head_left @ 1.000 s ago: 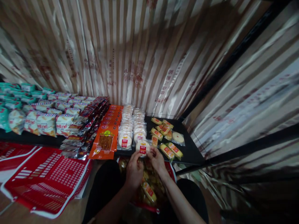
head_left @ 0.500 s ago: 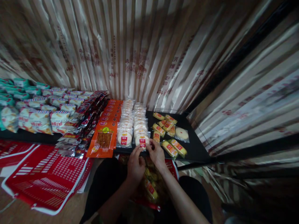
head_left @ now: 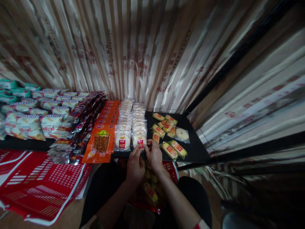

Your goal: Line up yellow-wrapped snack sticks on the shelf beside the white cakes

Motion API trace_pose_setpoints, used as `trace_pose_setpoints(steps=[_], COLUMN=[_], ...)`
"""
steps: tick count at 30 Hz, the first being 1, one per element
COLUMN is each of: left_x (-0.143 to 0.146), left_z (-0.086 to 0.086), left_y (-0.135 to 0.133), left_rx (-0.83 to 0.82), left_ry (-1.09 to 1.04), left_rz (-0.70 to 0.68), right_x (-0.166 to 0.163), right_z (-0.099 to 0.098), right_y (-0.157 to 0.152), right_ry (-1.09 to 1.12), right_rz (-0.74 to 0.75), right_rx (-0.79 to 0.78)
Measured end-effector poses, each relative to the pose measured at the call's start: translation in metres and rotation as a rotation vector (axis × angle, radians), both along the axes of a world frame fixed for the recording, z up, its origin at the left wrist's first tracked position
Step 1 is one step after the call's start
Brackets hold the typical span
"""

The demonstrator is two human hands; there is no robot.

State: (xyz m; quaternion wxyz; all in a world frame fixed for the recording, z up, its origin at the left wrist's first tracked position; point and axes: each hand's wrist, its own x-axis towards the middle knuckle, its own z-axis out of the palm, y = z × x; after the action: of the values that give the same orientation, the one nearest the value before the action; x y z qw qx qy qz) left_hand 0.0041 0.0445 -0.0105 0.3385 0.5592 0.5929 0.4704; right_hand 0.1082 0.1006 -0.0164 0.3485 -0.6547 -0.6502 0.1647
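Two rows of clear-wrapped round white rice crackers stand on a black shelf (head_left: 199, 149). At the front of the right row is a rice cracker packet (head_left: 138, 139) with a red label. My left hand (head_left: 135, 166) has its fingertips on the packet's lower edge, thumb bent near them. On its right edge, the fingers of my right hand (head_left: 154, 156) are closed in a pinch. The front rice cracker packet of the left row (head_left: 122, 142) stands just beside. To the right lie several yellow wrapped snack bars (head_left: 169, 150) and one loose rice cracker packet (head_left: 182, 135).
Below my hands, a red basket (head_left: 175, 173) holds several yellow packs (head_left: 150, 192). Left of the crackers are orange snack-stick bags (head_left: 102, 143), dark red packets (head_left: 79, 122) and white snack bags (head_left: 30, 124). Another red basket (head_left: 47, 187) is at lower left. A black post (head_left: 214, 76) slants at right.
The view has shifted slightly, so the shelf goods appear a little farther left. Both hands stay at the front rice cracker packet of the right row.
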Motion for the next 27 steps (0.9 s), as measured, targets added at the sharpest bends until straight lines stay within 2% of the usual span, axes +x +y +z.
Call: trace_pose_setpoints(steps=[4,7,9,12,16,20,23,27], left_x=[0.001,0.000,-0.001,0.001,0.007,0.011,0.011,0.011], left_z=[-0.002,-0.004,-0.005,-0.008,-0.016,-0.022,-0.024,-0.022], left_y=[0.003,0.002,0.000,-0.003,-0.003,0.001,0.000,-0.008], left_rx=[-0.003,0.011,0.031,0.059,0.090,0.118,0.145,0.199], left_ry=[0.021,0.087,0.126,0.188,0.360,0.491,0.547,0.581], left_rz=[0.006,-0.009,-0.028,-0.068,-0.062,-0.026,-0.024,-0.020], right_x=[0.005,0.028,0.054,0.103,0.162,0.193,0.201,0.205], right_z=[0.006,0.015,0.022,0.026,0.017,0.002,-0.004,-0.002], right_y=[-0.009,-0.013,-0.010,0.005,0.033,0.053,0.057,0.054], right_ry=[-0.005,-0.030,-0.054,-0.123,-0.306,-0.361,-0.315,-0.234], right_rz=[0.011,-0.006,-0.052,-0.227,-0.307,-0.175,-0.148,-0.145], right_rx=[0.061,0.170,0.229,0.206,0.132,0.026,0.057,0.124])
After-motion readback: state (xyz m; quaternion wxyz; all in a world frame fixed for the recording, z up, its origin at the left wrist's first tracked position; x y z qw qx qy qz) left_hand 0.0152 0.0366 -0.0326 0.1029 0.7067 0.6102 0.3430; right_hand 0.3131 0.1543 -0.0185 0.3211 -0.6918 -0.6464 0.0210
